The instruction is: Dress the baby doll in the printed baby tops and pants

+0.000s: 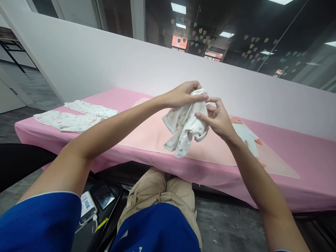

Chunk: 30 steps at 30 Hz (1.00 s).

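A small white baby top (185,131) with a scattered print hangs bunched in the air above the table, held between both hands. My left hand (187,94) grips its upper edge, thumb laid along the cloth. On the other side my right hand (216,117) pinches the fabric, its thumb pressing the front and its fingers curled behind. Small printed baby trousers (70,119) lie spread flat at the table's left end, partly behind my left forearm.
A pink cloth covers the long table (309,150), with a peach mat (147,136) showing a white animal picture. A white wall (105,59) with a window stands behind. At lower left, a black chair holds a phone (104,196) and a white power bank (87,206) with a cable.
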Tool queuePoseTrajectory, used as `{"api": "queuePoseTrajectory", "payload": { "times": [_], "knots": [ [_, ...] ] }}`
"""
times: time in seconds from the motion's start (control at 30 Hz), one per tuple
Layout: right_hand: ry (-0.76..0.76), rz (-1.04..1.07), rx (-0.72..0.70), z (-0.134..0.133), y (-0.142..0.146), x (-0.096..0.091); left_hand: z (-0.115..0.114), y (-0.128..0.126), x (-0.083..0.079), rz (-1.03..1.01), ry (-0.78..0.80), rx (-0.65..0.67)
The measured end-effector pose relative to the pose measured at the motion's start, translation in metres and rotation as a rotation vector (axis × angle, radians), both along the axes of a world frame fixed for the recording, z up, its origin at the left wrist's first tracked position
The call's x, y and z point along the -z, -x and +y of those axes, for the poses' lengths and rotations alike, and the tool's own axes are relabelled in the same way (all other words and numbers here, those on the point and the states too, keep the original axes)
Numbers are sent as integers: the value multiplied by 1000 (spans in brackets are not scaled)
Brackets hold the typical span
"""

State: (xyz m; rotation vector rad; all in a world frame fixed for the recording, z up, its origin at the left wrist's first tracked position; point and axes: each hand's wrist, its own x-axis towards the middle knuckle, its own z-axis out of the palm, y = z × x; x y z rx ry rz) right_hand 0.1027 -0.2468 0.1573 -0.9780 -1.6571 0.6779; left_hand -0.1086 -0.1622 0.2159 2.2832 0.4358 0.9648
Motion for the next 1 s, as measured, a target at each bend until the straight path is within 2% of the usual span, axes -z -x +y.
{"api": "queuePoseTrajectory", "payload": {
  "times": [0.1,0.23,0.33,0.43,0.53,0.7,1.0],
  "knots": [
    [139,-47,33,3,-13,11,6,2,3,-28,34,55],
    [36,-98,81,16,-20,15,4,-3,3,-61,15,88],
    [10,-62,-6,19,-14,10,-1,-9,-1,-81,-49,78],
    [77,15,-84,17,-10,7,-3,-11,-5,-91,-127,41],
    [163,7,-128,15,-10,8,-2,-8,-8,-89,-168,41],
    [198,-12,-239,11,-5,8,0,-2,-9,-10,-105,121],
    [115,-17,-275,2,21,0,-11,0,-15,-3,-41,254]
  ]
}}
